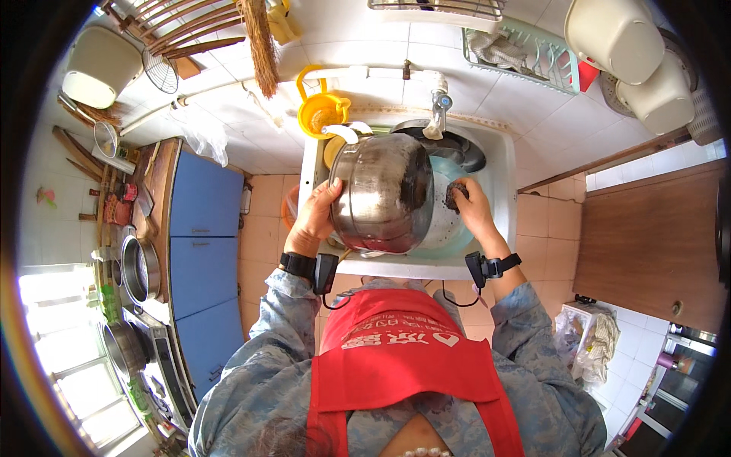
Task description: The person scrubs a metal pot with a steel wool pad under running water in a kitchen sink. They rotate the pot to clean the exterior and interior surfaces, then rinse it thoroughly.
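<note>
A large stainless steel pot (380,194), tilted on its side with its darkened bottom to the right, is held over the sink. My left hand (320,214) grips its rim at the left. Between the fingers of my right hand (474,211) is a dark scouring pad (456,197), a little apart from the pot. Below them, a pale blue basin (445,228) of cloudy water sits in the white sink (505,171). Dark pans (468,151) lie at the back of the sink, under the faucet (440,108). The pot's inside is hidden.
A yellow strainer basket (323,113) hangs behind the sink at the left. A green rack (525,54) with a cloth is on the wall. Blue cabinets (205,197) stand left, with a steel pan (140,268) on the counter. At the right is a brown wooden panel (645,240).
</note>
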{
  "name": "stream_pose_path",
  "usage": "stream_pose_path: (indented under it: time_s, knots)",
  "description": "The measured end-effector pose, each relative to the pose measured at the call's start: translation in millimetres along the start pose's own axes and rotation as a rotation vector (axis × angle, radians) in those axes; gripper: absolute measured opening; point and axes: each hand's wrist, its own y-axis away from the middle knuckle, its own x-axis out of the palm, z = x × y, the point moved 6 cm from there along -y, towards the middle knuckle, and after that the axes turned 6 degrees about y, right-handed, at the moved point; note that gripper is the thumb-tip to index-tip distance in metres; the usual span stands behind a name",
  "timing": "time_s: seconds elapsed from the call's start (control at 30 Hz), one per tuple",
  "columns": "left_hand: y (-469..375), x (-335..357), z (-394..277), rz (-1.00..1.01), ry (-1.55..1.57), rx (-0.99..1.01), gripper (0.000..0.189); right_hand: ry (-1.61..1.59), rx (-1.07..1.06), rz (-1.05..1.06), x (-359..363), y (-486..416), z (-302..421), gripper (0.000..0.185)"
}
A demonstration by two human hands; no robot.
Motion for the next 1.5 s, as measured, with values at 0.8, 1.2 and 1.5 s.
stream_pose_path:
  time_s: [0.8,1.2,1.5]
  knots:
    - [-37.8,83.2,66.4,0.073,0.061,-0.573,0.048,-0.134,0.159,-0.134,9.9,20.3,-1.3,0.031]
    - [32.9,62.1,44.4,-0.332,-0.410,-0.115,0.042,-0.320,0.007,-0.304,7.0,25.6,10.1,0.022]
    - [1.5,14.9,21.1,-0.262,-0.234,-0.180,0.050,-0.133,-0.367,-0.386,0.0,51.9,94.5,0.024]
